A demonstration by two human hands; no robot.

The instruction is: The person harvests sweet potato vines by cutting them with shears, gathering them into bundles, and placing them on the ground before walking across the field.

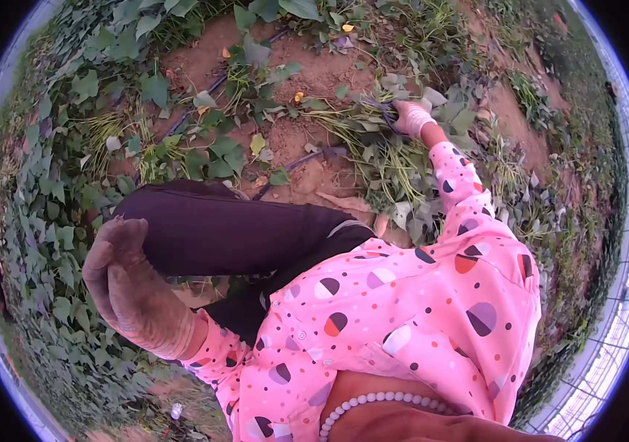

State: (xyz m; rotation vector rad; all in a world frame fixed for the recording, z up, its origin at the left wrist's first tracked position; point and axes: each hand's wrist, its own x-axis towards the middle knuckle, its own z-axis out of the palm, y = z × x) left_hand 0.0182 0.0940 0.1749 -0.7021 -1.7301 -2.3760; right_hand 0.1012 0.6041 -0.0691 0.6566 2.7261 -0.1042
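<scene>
white beads are seen nearest, the gloved left hand is held short of the bare soil patch with fingers loosely curled on nothing, loose vines on that patch are gripped in the closed fingers of the right hand, and clearing is judged partly done, thick cover being left around that patch.
</scene>
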